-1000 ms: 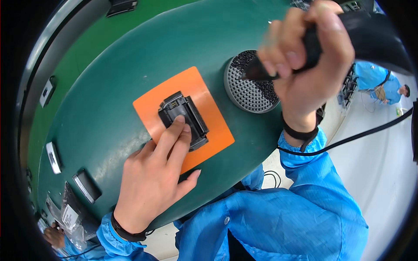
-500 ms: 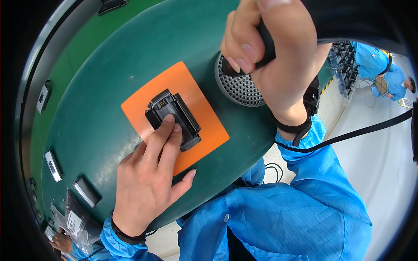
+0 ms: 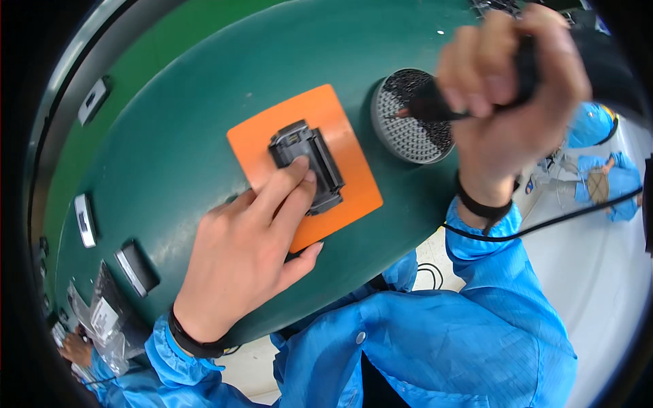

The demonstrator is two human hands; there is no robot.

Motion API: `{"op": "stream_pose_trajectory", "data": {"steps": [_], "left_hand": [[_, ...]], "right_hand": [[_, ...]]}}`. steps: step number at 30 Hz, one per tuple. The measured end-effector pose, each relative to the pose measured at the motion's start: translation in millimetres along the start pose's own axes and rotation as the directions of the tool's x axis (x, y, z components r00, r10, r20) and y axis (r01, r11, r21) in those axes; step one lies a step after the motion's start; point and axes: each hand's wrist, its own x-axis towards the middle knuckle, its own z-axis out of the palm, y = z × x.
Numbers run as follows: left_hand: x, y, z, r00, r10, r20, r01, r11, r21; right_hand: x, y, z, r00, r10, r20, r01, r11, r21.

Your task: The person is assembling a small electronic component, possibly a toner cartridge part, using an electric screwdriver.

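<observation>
On an orange mat (image 3: 367, 182) lies a black plastic device part (image 3: 325, 158) with a long ridge along one side. My left hand (image 3: 248, 248) rests on it, two fingers stretched onto its top and the thumb apart over the mat's near edge. To the right, my right hand (image 3: 503, 88), blurred by motion, is wrapped around a black electric screwdriver (image 3: 435, 102). Its thin tip points left over a round dish (image 3: 401, 139) with a dotted plate and many small dark screws. Whether the tip touches the plate, I cannot tell.
The green table (image 3: 170, 163) has a curved edge. At its left lie two small silver-and-black devices, one (image 3: 85, 221) beyond the other (image 3: 137, 268), and a clear bag (image 3: 105, 319). A black cable (image 3: 544, 228) runs from my right wrist. Co-workers in blue (image 3: 609, 180) are at the right.
The view has shifted, so the mat and dish appear farther right. My right hand has drawn rightward from over the dish with the screwdriver, uncovering more screws. My left fingers stay on the part.
</observation>
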Motion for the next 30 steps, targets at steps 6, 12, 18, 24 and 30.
{"op": "stream_pose_trajectory", "data": {"steps": [6, 12, 18, 24, 30], "left_hand": [[-0.9, -3.6, -1.6, 1.000, 0.000, 0.007, 0.000, 1.000, -0.016], [-5.7, -4.8, 1.8, 0.999, 0.026, -0.033, -0.027, 0.999, -0.018], [-5.6, -4.7, 1.6, 0.999, 0.037, -0.034, -0.037, 0.999, -0.010], [-5.9, -5.0, 2.0, 0.998, 0.040, -0.042, -0.041, 0.999, -0.017], [-6.1, -6.1, 3.1, 0.998, 0.046, -0.050, -0.047, 0.998, -0.029]], "right_hand": [[5.2, -29.6, 12.1, 0.912, 0.132, 0.387, -0.151, 0.988, 0.018], [-21.7, -12.4, 42.7, 0.886, 0.199, 0.420, -0.276, 0.952, 0.130], [-20.8, -8.0, 45.7, 0.853, 0.215, 0.475, -0.288, 0.954, 0.086], [-25.7, -0.2, 47.9, 0.874, 0.211, 0.438, -0.269, 0.960, 0.075], [-30.0, 0.0, 53.4, 0.895, 0.209, 0.394, -0.251, 0.966, 0.057]]}}
